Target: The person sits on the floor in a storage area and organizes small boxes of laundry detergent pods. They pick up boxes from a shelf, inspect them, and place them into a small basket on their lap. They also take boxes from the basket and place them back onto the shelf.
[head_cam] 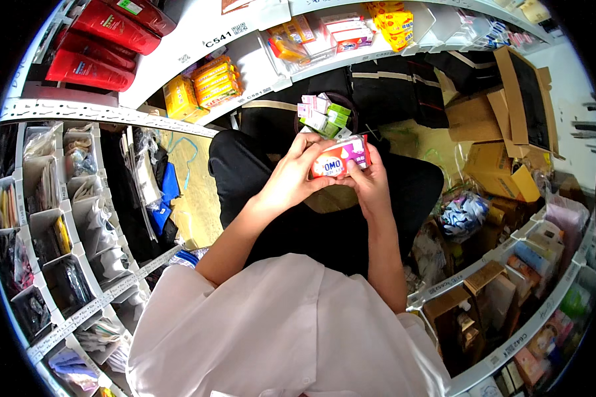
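An OMO packet in red, orange and purple wrapping (338, 158) is held between both hands above my lap. My left hand (298, 168) grips its left end, with fingers over the top edge and the thumb below. My right hand (370, 173) holds the right end, its thumb on the printed front. Just beyond the packet, small white, pink and green boxes (325, 115) lie piled in a dark round container (350, 105). Similar OMO packs (350, 38) stand in a clear bin on the shelf ahead.
Yellow and orange packs (213, 82) and red bottles (109, 30) fill shelves ahead and to the left. Bins of bagged goods (54, 183) line the left. Opened cardboard boxes (496, 164), a wrapped bundle (463, 214) and a curved shelf (482, 278) are at the right.
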Available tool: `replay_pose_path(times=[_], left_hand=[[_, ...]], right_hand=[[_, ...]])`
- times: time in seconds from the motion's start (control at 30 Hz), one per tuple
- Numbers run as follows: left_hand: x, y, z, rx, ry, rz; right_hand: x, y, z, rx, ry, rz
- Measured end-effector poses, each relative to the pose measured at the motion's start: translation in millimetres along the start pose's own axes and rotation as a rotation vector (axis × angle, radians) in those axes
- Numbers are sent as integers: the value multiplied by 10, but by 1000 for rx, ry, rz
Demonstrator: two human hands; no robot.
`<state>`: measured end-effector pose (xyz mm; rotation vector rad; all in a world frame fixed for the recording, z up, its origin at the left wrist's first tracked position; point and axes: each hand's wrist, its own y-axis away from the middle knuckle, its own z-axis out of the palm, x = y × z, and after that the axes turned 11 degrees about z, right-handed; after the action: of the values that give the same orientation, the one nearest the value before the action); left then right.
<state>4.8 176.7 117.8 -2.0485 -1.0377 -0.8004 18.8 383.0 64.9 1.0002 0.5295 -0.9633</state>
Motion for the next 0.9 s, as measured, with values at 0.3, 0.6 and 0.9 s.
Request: replay_pose_path(times=[0.3,0.6,0.9], left_hand=[[-357,4,688,194,314,-491],[-868,-974,832,261,237,-448],[-1538,-1701,1169,449,510,-384]], right_hand=[[-261,-161,-449,80,49,-27],[-584,-1297,-823,173,157,-183],[-869,-2545,-854,156,104,-335]])
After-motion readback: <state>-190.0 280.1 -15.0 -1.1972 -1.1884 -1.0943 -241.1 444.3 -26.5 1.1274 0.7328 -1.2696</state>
